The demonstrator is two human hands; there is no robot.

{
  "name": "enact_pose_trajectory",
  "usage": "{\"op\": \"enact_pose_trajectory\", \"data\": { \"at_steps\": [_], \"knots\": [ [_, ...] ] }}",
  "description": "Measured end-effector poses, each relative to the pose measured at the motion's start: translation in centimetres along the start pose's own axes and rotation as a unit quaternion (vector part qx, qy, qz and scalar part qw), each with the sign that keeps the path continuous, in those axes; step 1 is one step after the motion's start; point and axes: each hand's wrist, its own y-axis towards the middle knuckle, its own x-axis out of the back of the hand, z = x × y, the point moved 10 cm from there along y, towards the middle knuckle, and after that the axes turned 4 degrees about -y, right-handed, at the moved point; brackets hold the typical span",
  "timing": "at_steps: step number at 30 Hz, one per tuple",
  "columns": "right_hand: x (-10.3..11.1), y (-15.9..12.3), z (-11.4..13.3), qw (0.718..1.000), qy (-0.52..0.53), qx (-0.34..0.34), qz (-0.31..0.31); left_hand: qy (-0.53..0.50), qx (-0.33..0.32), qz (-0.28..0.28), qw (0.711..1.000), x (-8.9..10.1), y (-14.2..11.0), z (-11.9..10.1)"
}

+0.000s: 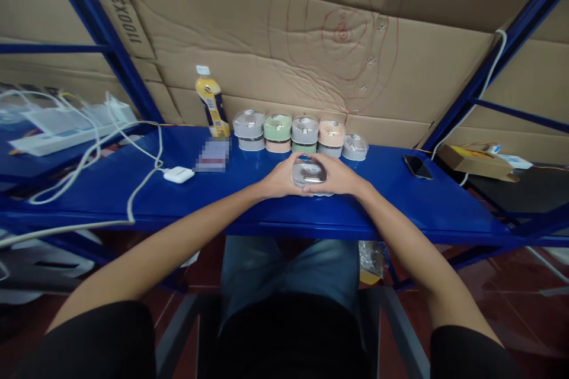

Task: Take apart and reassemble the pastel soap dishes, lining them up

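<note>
Both hands are wrapped round a small grey case with a clear lid (310, 172), near the front middle of the blue table. My left hand (284, 177) grips it from the left and my right hand (340, 176) from the right, fingers closed about its sides. Part of a pale edge shows below it, under my right hand. Just behind stand stacked cases of the same kind: grey ones (248, 124), a green one (277, 127), another grey one (305, 129) and a peach one (332, 132). A single grey case (355, 147) sits at the row's right end.
A yellow drink bottle (211, 103) stands left of the row, before the cardboard wall (222, 29). A white charger (178, 174) with cables and a blurred-out packet (212, 154) lie on the left. A phone (418, 167) and an open cardboard box (478, 161) are at right.
</note>
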Motion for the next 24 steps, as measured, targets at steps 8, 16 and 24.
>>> {"op": "enact_pose_trajectory", "data": {
  "at_steps": [8,16,24],
  "knots": [
    [4.0,-1.7,-3.5,0.996,0.024,-0.058,-0.059,0.056,-0.027,0.016,0.998,0.1,-1.0,-1.1],
    [5.8,-3.3,-11.0,0.984,0.022,-0.174,-0.025,0.092,-0.052,0.045,0.993,0.3,-1.1,-1.8],
    [5.3,-3.6,-11.7,0.978,-0.033,-0.205,0.024,0.138,0.012,-0.068,0.988,7.6,-0.8,2.0]
  ]
}}
